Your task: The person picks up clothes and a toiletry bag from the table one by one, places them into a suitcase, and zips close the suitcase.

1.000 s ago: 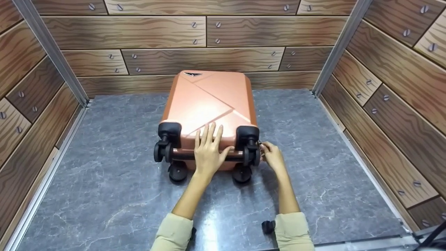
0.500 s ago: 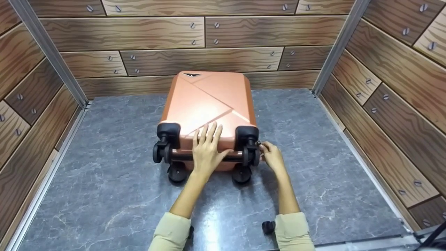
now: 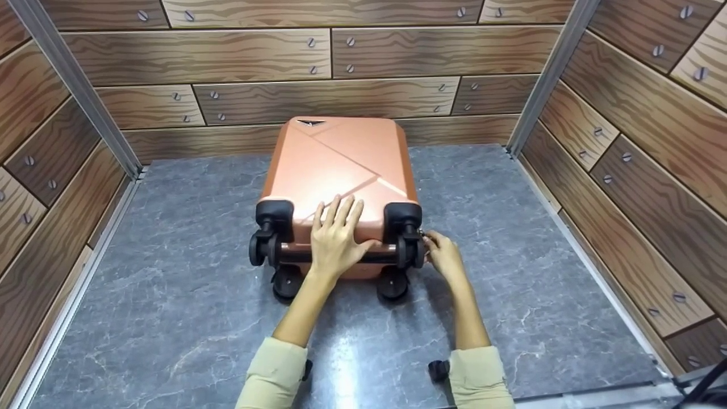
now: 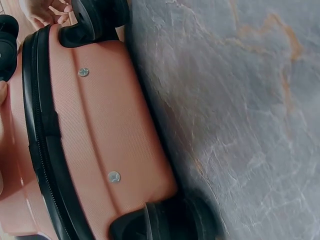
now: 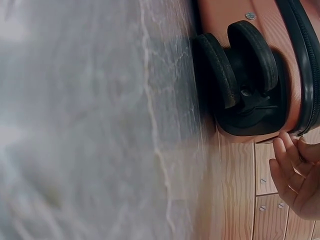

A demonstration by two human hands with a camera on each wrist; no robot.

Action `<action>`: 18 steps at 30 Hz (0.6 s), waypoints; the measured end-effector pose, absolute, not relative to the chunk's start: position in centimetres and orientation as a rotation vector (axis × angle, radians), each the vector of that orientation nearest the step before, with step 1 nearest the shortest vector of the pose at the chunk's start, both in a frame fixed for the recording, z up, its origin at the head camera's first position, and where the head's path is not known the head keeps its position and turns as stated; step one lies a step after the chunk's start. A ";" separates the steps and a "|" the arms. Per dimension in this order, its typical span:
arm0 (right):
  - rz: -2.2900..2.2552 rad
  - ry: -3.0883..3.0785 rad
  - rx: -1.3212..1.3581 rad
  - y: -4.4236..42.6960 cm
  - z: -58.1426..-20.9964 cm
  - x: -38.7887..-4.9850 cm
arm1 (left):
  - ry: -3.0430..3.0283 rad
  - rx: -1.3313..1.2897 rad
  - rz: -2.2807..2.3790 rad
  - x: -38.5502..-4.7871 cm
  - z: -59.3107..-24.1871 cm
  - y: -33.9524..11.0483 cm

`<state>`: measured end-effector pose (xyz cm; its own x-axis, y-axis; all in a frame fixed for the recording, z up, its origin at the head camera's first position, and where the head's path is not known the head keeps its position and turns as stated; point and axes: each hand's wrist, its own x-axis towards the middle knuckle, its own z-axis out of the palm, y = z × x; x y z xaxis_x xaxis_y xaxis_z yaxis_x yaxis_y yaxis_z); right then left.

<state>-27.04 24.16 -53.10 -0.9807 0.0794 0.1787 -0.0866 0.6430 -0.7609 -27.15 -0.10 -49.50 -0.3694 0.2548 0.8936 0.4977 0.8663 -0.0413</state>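
Observation:
An orange-pink hard-shell suitcase (image 3: 335,162) lies flat on the floor, its wheeled end towards me. My left hand (image 3: 334,241) rests on that end with fingers spread and straight, across the upper edge. At the right side, by the near corner, my right hand (image 3: 445,257) pinches a small metal zipper pull (image 3: 421,232) between thumb and finger. A black zipper (image 4: 42,155) runs round the seam between the two shells. In the right wrist view the right hand (image 5: 297,182) is just past the wheel corner, and its fingertips mostly hide the pull.
Black double wheels (image 3: 288,280) stick out at the near corners. Grey marbled floor (image 3: 182,272) surrounds the suitcase. Wood-patterned walls (image 3: 199,54) with metal corner posts (image 3: 537,85) stand at the back and both sides.
My left hand has shifted slightly left and up on the suitcase end. The right hand keeps its place at the zipper, and the suitcase is almost still.

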 end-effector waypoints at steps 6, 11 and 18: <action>1.154 -2.680 0.041 24.2 -52.9 -26.7 | -1.974 -0.543 -0.305 -27.0 -49.4 0.0; 1.132 -2.666 0.092 24.6 -53.5 -26.6 | -1.986 -0.531 -0.317 -27.0 -49.2 0.1; 1.174 -2.731 0.050 24.2 -52.5 -25.6 | -2.005 -0.509 -0.333 -27.0 -49.1 0.4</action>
